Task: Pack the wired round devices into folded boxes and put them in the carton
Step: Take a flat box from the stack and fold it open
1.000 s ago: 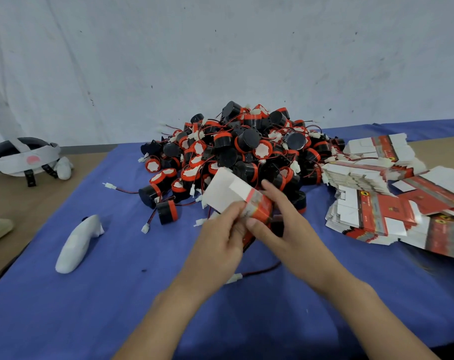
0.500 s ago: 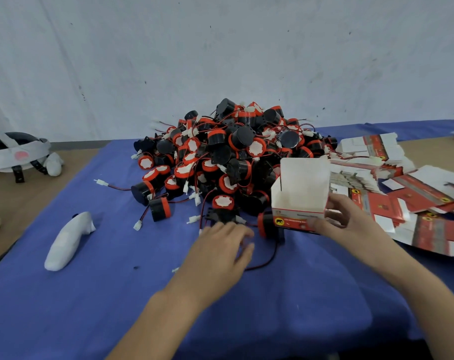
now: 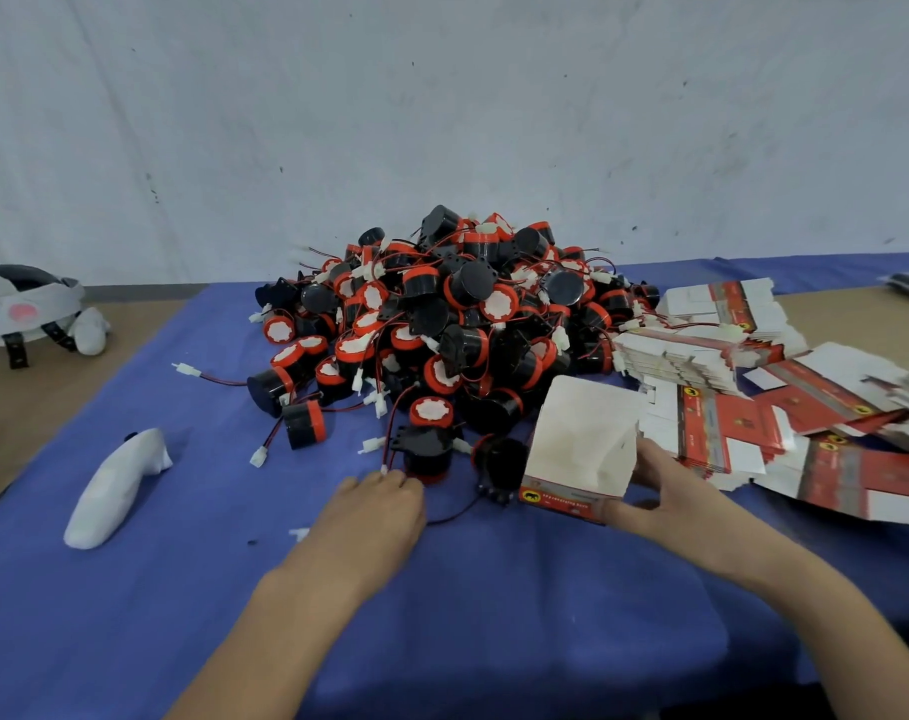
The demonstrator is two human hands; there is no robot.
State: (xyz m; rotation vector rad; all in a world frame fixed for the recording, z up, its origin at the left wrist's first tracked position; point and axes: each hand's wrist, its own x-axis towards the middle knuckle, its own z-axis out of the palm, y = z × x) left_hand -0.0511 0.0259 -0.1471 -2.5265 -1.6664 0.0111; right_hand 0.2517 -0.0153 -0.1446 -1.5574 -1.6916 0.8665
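A big heap of round black-and-red wired devices (image 3: 457, 314) lies on the blue cloth (image 3: 192, 589). My right hand (image 3: 644, 491) holds a folded white-and-red box (image 3: 579, 449) upright, its open flap up, just right of the heap's front edge. My left hand (image 3: 374, 517) reaches to a black device (image 3: 426, 454) at the front of the heap, fingertips at its base and red wire; the grip itself is hidden. Another black device (image 3: 502, 462) sits between the hand and the box.
Flat unfolded red-and-white boxes (image 3: 753, 407) are stacked and spread at the right. A white controller (image 3: 115, 485) lies on the cloth at the left. A headset (image 3: 21, 309) rests on the brown table at far left. A white wall stands behind.
The box went from both hands, being folded, to my right hand alone, standing open at the right. My left hand let go and moved to a device at the heap's front.
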